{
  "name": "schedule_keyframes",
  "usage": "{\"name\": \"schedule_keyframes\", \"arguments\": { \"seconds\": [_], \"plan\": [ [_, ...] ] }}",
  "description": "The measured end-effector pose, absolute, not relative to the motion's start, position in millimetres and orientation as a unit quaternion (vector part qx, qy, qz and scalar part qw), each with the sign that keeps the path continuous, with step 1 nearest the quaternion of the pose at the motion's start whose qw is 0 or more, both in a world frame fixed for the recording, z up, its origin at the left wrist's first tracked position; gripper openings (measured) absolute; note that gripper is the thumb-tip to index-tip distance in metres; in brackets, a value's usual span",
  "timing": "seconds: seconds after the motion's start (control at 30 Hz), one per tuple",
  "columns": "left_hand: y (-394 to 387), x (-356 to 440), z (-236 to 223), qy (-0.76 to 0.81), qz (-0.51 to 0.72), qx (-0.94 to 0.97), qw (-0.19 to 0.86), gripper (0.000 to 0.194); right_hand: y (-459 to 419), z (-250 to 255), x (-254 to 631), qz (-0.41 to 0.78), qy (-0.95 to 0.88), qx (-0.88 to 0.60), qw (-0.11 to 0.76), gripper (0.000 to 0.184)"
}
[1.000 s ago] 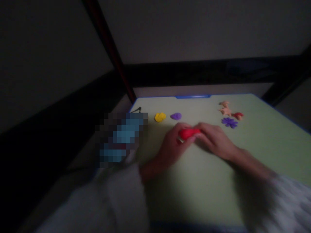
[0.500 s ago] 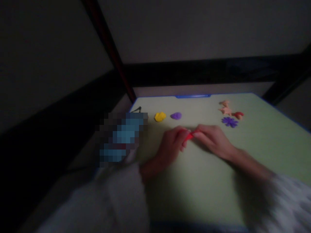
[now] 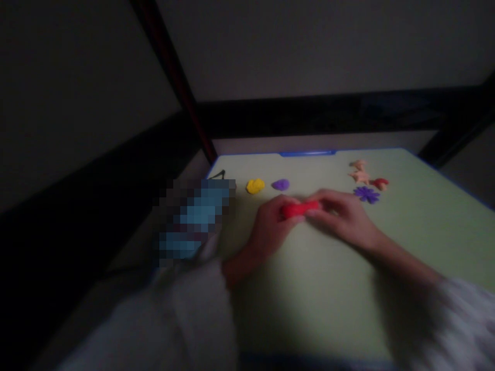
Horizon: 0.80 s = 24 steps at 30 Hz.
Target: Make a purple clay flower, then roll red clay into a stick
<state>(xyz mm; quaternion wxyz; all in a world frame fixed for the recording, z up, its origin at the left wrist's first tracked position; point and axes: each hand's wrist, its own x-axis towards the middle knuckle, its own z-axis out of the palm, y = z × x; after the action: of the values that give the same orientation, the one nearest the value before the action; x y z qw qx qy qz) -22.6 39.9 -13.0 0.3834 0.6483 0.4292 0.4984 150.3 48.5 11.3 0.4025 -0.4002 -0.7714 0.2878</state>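
Between my two hands is a lump of red modelling clay (image 3: pixel 298 209), a short, thick piece lying crosswise just above the board. My left hand (image 3: pixel 268 222) grips its left end, with the fingers curled behind and the thumb in front. My right hand (image 3: pixel 342 215) pinches the right end between thumb and fingertips. Beyond my left hand lie a yellow clay lump (image 3: pixel 256 186) and a smaller purple clay lump (image 3: pixel 281 184). Past my right hand is a purple clay flower (image 3: pixel 366 194) with several petals.
Near the flower sit a red-capped clay mushroom (image 3: pixel 381 183) and peach-coloured clay shapes (image 3: pixel 359 176). All rest on a pale yellow-green board (image 3: pixel 317 304) with a blue edge. A pixelated blue object (image 3: pixel 197 214) stands at the left. A wall rises behind.
My fingers have shifted on the red clay, which was partly covered by the left hand half a second ago and shows more fully now. The other clay pieces have stayed put.
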Motion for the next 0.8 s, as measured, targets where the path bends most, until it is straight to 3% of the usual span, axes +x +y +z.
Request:
{"name": "schedule_keyframes", "arguments": {
  "seconds": [0.13, 0.37, 0.47, 0.57, 0.8],
  "plan": [
    [35, -22, -8, 0.434, 0.484, 0.672, 0.355, 0.025, 48, 11, 150, 0.307, -0.763, -0.414, 0.39, 0.023],
    [30, -21, -1, 0.461, 0.45, 0.68, 0.35, 0.007, 45, 14, 149, 0.314, -0.764, -0.415, 0.381, 0.029],
    [27, -21, 1, 0.455, 0.443, 0.684, 0.36, 0.02, 46, 13, 151, 0.332, -0.755, -0.405, 0.393, 0.034],
    [26, -21, 0, 0.459, 0.451, 0.666, 0.378, 0.031, 48, 10, 150, 0.356, -0.742, -0.388, 0.415, 0.027],
    [30, -14, -11, 0.421, 0.463, 0.616, 0.479, 0.04, 45, 6, 129, 0.493, -0.627, -0.318, 0.512, 0.018]
  ]
}}
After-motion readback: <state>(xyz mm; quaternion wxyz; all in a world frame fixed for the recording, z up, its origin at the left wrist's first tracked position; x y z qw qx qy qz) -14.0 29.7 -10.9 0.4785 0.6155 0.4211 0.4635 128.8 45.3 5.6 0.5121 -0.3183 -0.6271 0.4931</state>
